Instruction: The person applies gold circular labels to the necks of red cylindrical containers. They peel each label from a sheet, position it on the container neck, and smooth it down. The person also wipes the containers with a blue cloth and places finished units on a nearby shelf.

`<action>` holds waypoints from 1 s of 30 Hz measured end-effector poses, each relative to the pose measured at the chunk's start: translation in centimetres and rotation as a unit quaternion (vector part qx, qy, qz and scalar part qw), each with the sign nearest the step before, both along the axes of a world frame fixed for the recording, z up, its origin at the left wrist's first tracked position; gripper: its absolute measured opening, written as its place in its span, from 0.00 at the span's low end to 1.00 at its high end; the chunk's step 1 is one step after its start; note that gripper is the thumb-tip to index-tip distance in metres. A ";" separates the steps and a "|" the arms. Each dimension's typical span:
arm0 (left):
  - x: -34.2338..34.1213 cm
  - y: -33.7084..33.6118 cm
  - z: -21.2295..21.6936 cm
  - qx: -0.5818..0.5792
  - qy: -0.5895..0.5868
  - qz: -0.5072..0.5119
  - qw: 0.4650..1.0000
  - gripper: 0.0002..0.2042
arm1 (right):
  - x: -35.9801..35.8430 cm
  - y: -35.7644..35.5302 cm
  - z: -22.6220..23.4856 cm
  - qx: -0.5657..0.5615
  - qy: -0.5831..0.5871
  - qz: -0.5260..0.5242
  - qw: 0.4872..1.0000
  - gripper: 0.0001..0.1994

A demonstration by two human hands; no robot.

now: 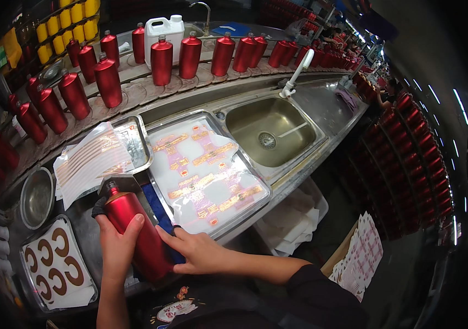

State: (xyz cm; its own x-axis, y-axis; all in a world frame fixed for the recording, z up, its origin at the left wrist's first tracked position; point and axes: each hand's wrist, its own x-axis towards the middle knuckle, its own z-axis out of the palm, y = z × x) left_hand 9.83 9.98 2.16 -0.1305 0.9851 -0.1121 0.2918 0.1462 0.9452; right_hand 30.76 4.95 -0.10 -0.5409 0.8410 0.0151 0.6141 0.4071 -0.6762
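Observation:
A glossy red bottle (149, 244) with a bare neck lies tilted between my hands, its neck pointing away to the left. My left hand (117, 238) wraps around its upper body, thumb on top. Against the lower right side, my right hand (198, 252) grips it with fingers and thumb. Dark coverings show on a fingertip of each hand. Just beyond lies a metal tray (264, 192) with a wet-looking sheet of gold and pink decals (193, 183). Striped decal sheets (94, 156) rest on another tray to its left. Near my left forearm, a sheet holds brown C-shaped decals (53, 255).
Red bottles (162, 60) stand along a curved conveyor at the back, beside a white jug (163, 34). A sink (267, 134) with a white faucet (298, 74) is right of the trays. A metal bowl (37, 197) sits left. Stacked red bottles (404, 164) rise at right.

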 end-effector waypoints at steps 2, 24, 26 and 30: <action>0.2 -0.1 0.2 -0.007 0.075 0.006 0.997 0.32 | -0.2 0.0 0.2 -0.022 -0.013 0.002 1.000 0.52; -19.8 13.7 -3.8 0.003 0.318 0.193 0.928 0.21 | -0.4 2.8 2.3 -0.189 0.237 -0.165 0.939 0.27; -18.7 14.7 -3.3 -0.032 0.356 0.192 0.914 0.24 | -0.3 3.1 2.4 -0.186 0.243 -0.165 0.938 0.27; -18.1 15.8 -3.3 -0.051 0.349 0.186 0.917 0.27 | -0.2 3.2 2.4 -0.186 0.216 -0.174 0.943 0.27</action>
